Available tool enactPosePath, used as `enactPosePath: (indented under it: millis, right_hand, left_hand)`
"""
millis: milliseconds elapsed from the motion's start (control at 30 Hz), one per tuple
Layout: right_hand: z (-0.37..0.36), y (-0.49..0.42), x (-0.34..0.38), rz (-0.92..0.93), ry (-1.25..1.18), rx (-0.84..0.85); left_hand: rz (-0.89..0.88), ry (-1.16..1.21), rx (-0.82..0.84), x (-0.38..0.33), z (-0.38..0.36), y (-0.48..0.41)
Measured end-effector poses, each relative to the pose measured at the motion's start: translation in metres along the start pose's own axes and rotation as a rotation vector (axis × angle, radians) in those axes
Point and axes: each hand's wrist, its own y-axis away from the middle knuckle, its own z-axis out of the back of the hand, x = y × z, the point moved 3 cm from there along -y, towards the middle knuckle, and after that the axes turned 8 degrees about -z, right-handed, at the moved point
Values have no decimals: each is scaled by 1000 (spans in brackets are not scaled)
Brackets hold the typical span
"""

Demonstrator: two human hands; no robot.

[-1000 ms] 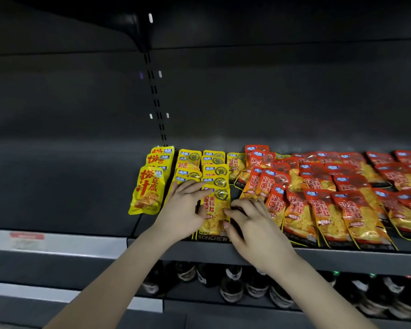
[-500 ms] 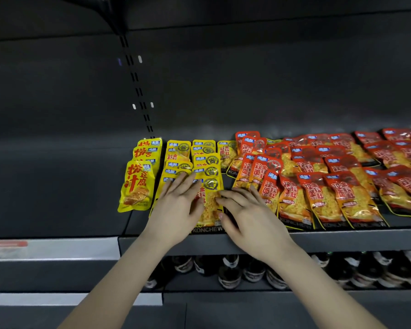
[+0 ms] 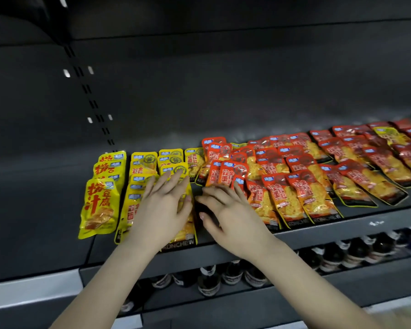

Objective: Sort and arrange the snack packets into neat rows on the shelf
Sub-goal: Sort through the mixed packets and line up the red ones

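Two bare hands are laid over a dark grey metal shelf [image 3: 356,229] stocked with flat foil snack packets. The left hand [image 3: 161,210] is spread flat with straight fingers and pressed on the yellow foil packets [image 3: 144,162], which are stacked in overlapping rows running near to far at the left of the stock; nothing is gripped by it. A larger yellow pouch with red characters [image 3: 100,205] is seen just left of those rows. The right hand [image 3: 233,214] is held loose, its fingers fanned over the dark gap between the yellow rows and the red-orange foil packets [image 3: 297,195], and nothing is grasped; whether its fingertips touch the nearest red packet cannot be told. The red-orange packets are spread rightwards in looser, slanted rows. Dark bottles with pale labels [image 3: 330,257] are lined up on the level below.
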Motion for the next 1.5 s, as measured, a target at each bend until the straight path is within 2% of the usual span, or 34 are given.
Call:
enactPosePath:
  millis: [300,1067,1500]
  right_hand:
    - [29,-4,-67,-87,143,41]
    - [97,20,-239,-335,198,41]
    - [108,47,-303,-459,142,164]
  left_hand:
    - [-149,65,52,-66,-16,-59]
    - [-311,95,169,-214,-66,-172]
    - [-370,17,462,-259,-107,-189]
